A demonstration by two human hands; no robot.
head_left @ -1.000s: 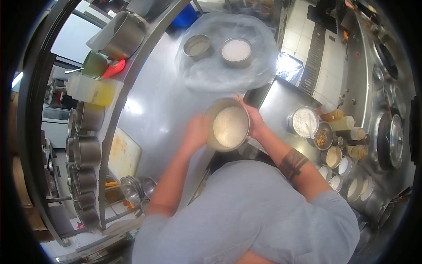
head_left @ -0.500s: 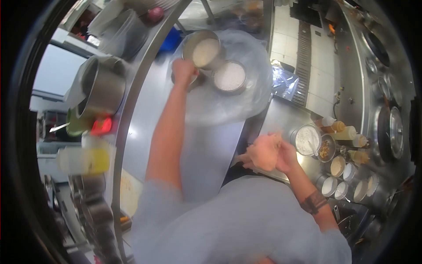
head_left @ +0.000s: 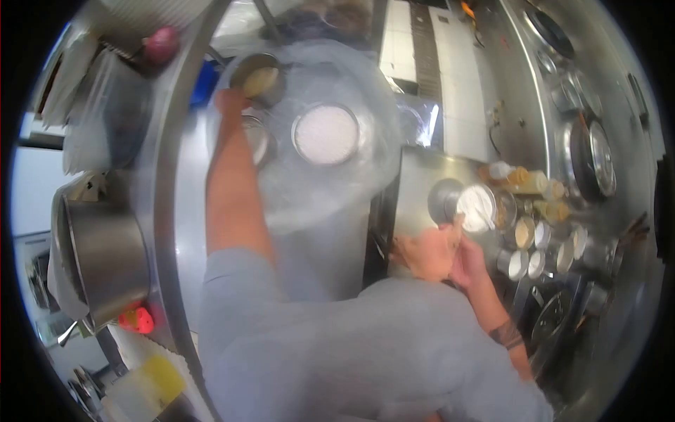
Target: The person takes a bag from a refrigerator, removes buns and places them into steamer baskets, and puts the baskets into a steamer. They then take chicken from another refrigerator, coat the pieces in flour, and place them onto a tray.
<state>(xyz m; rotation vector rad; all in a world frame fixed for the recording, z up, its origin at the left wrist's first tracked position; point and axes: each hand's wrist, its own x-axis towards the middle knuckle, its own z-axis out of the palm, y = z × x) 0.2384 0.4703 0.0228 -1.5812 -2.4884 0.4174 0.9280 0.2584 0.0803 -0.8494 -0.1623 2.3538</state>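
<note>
Head view, single entry.

- Left hand [head_left: 230,103]: reached to the far left of the steel counter [head_left: 190,183], against the near rim of a small metal bowl [head_left: 257,76] that held a pale, creamy mass. Motion blur hid the fingers, so I cannot tell whether they were spread or closed.
- Right hand [head_left: 460,259]: near, at the counter's edge. The fingers looked curled round a pale lump [head_left: 420,253], with blurred detail.
- Second metal bowl [head_left: 325,133]: just right of the first and filled with white grains. It sat on a clear plastic sheet [head_left: 330,197].
- Third bowl [head_left: 259,141]: half hidden beside the left forearm, contents not visible.
- Round tub [head_left: 477,207]: right of the right hand, holding white powder.
- Small condiment tins [head_left: 524,247]: clustered to the right, with pale fillings.
- Squeeze bottles [head_left: 524,179]: beyond the tins.
- Large steel pot [head_left: 105,260]: on the left shelf, interior unseen.
</note>
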